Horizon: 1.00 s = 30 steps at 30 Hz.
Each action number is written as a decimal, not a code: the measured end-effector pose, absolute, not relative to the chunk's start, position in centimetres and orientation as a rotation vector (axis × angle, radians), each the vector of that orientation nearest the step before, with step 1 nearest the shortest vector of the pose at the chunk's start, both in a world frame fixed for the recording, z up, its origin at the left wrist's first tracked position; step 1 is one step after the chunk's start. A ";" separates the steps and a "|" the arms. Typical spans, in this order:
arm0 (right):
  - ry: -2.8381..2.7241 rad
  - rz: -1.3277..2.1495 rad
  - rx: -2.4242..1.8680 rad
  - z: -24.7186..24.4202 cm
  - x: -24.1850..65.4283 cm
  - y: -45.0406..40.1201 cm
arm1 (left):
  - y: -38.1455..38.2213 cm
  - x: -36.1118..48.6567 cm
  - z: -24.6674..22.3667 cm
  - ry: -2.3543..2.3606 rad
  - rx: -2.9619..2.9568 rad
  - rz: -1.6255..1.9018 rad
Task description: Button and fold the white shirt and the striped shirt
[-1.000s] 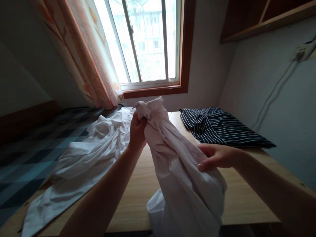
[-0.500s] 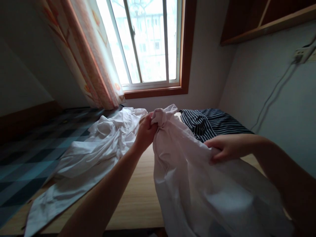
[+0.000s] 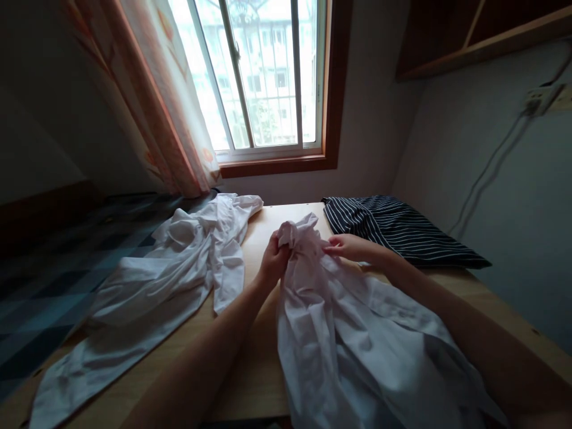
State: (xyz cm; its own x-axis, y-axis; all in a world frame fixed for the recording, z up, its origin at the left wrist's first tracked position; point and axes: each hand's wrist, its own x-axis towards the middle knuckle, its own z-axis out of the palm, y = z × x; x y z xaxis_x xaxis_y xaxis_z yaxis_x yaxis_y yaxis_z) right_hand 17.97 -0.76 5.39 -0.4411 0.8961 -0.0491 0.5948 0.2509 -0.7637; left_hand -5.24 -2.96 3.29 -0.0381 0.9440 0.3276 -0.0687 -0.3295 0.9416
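Note:
A white shirt (image 3: 339,333) hangs from my hands over the wooden tabletop, its lower part falling past the front edge. My left hand (image 3: 274,257) is closed around the bunched top of the shirt. On the other side of that bunch, my right hand (image 3: 342,245) pinches the fabric between thumb and fingers. A second white garment (image 3: 187,268) lies crumpled on the left part of the table, beside my left forearm. Dark cloth with white stripes (image 3: 388,229) rests at the back right, just beyond my right hand.
The light wooden table (image 3: 254,339) sits under a window (image 3: 268,89) with a patterned orange curtain (image 3: 156,119). A checked bedspread (image 3: 40,286) spreads out at the left. On the right wall are a socket with a cord (image 3: 538,101) and a wooden shelf (image 3: 447,64).
My right hand has slid up and leftward along the shirt, close to my left hand. My left hand has lowered slightly with the bunched top.

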 end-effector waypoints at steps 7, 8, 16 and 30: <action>-1.845 0.838 -1.434 6.3 18.2 -2.0 | -3.2 -6.1 3.8 0.931 1.407 1.273; -1.874 0.708 -1.471 6.7 18.7 -1.9 | -3.3 -6.4 4.1 0.932 1.463 1.202; -2.280 0.464 -1.408 10.1 24.0 -1.9 | -3.0 -11.0 8.1 1.191 2.327 0.713; -2.292 -0.102 -1.984 10.0 27.5 -2.0 | -0.3 -15.3 11.7 2.064 2.744 0.037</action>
